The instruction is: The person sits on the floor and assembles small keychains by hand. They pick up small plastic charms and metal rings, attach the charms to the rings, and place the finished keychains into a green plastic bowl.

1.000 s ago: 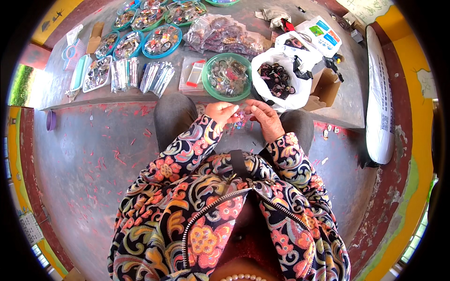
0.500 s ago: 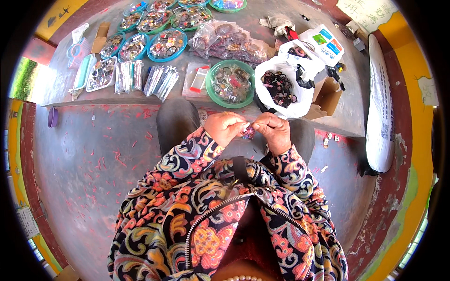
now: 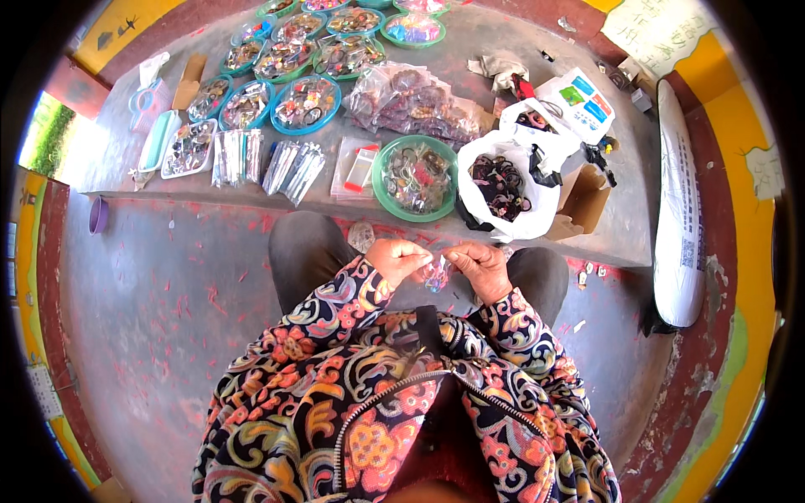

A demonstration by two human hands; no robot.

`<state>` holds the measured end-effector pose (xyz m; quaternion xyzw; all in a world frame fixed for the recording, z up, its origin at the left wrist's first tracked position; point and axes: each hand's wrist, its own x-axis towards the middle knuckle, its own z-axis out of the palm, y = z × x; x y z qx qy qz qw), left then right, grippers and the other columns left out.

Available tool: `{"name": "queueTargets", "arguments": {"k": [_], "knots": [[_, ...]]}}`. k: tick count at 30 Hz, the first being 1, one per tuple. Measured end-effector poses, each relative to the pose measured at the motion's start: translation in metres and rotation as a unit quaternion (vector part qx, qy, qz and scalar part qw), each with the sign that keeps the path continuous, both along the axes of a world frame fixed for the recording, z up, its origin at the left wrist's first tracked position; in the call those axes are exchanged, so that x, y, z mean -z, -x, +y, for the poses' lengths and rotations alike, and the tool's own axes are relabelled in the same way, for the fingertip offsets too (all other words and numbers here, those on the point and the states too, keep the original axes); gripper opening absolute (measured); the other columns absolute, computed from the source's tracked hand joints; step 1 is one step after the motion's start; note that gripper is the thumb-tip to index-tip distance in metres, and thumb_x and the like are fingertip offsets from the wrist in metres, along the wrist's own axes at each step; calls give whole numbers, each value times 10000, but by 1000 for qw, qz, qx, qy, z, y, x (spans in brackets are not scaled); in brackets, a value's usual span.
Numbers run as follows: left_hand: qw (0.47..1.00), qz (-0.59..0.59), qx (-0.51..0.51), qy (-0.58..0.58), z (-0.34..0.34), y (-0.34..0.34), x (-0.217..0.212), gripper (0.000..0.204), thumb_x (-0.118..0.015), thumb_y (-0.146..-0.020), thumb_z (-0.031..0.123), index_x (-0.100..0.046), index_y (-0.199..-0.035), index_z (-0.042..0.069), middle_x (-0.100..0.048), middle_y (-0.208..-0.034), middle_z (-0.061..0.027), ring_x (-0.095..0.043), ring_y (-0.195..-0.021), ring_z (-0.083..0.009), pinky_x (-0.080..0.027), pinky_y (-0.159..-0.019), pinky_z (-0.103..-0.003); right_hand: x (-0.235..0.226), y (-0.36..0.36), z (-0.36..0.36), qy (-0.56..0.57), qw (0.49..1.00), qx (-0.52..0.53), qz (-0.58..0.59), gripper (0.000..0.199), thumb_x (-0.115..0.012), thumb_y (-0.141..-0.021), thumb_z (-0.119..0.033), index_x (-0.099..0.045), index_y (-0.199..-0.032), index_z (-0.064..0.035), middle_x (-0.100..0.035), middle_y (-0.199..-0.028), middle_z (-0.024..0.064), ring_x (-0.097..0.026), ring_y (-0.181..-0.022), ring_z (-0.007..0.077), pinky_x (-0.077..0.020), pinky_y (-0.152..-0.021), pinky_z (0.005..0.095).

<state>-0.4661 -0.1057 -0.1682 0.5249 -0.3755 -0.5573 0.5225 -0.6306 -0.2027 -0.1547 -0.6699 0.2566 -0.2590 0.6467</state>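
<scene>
Between my hands, over my lap, hangs a small, shiny, see-through packet (image 3: 436, 275) with pink and purple bits in it. My left hand (image 3: 397, 260) pinches its upper left side between thumb and forefinger. On the other side, my right hand (image 3: 480, 268) is closed in a pinch at the packet's upper right. The contents are too small to make out. Just beyond, on the grey ledge, stand a green round basket (image 3: 381, 197) of bagged trinkets and a white plastic bag (image 3: 543, 201) full of dark hair ties (image 3: 501, 184).
Several blue and green baskets (image 3: 306, 130) of packets fill the ledge's far left. Bundles of slim packets (image 3: 293, 168) and a red-and-white box (image 3: 361, 168) lie near its front edge. An opened cardboard box (image 3: 583, 201) sits right of the white bag. A long white sack (image 3: 679, 201) leans at right.
The hands have come slightly nearer my body and a little apart. More of the packet shows between them. The whole scene sits lower in the view.
</scene>
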Motion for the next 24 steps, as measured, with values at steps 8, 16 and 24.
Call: {"name": "queueTargets", "arguments": {"k": [8,16,24], "knots": [[985,-90,-125,-75,-20,-21,18,194,-524,-813,123,-597,-939,-6,-617,-773,-69,-579,-597,-95,-488,-537,-194,11,18,-29,95,980,68,164,134,-605,-754,-129,-611,-722,1,-553,-608,15,-488,-525,57,-392,-480,202],[915,-385,-102,-64,-90,-51,62,229,-481,-769,190,-581,-960,113,-596,-860,-136,-572,-810,-286,-451,-705,-362,48,25,-39,75,953,72,286,246,-564,-755,-220,-599,-679,12,-554,-537,45,-508,-500,84,-401,-490,235],[901,-423,-46,-80,-170,-64,97,317,-485,-766,205,-528,-1067,114,-577,-921,-160,-546,-874,-301,-434,-723,-366,44,18,-39,67,948,54,307,243,-566,-753,-209,-586,-642,6,-524,-530,33,-474,-501,80,-359,-466,233]]}}
